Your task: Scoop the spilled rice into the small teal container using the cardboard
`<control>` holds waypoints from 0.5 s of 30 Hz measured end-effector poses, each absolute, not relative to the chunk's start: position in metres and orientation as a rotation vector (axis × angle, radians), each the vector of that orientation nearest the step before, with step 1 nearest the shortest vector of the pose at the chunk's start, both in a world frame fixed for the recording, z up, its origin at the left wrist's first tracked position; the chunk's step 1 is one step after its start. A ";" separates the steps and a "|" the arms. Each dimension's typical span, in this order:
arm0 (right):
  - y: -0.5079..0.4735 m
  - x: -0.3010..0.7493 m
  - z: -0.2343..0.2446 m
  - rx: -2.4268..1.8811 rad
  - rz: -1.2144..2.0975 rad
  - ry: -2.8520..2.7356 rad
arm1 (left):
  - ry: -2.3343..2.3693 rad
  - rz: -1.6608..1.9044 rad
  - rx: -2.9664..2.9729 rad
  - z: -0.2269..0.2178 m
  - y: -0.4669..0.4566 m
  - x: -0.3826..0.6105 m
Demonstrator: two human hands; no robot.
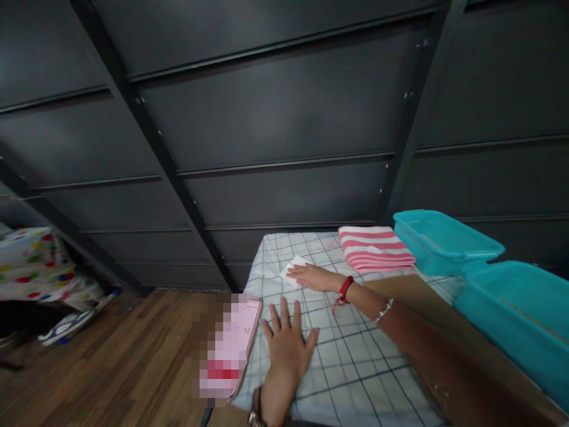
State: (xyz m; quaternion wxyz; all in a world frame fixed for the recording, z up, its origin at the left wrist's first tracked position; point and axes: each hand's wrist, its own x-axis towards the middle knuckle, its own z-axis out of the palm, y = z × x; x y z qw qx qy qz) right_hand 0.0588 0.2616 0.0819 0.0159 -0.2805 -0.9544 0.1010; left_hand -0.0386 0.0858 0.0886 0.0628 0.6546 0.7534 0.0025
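Observation:
My left hand (287,345) lies flat with its fingers spread on the white cloth with dark grid lines (351,367) that covers the table. Farther forward, my right hand (315,277) rests palm down with its fingers stretched out over a small white sheet, paper or thin cloth (293,274). That sheet lies against the checked cloth, and part of it is hidden beneath the fingers. A phone (246,332), partly pixelated, is at the table's left edge beside my left hand.
A folded pink-and-white striped towel (376,248) sits at the back right. Two turquoise plastic bins (444,237) stand along the right side, next to a brown flat sheet (418,305). Behind the table rises a dark panelled wall (284,118). Polka-dot fabric (33,264) shows at far left above wooden flooring (133,356).

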 end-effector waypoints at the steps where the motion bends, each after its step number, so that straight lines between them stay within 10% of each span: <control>1: 0.265 0.068 0.082 -0.873 0.308 -2.969 | 2.273 0.009 1.979 0.090 0.086 -0.039; 15: 0.289 -0.008 0.086 -0.723 0.209 -2.917 | 2.244 0.104 1.960 0.058 0.092 -0.049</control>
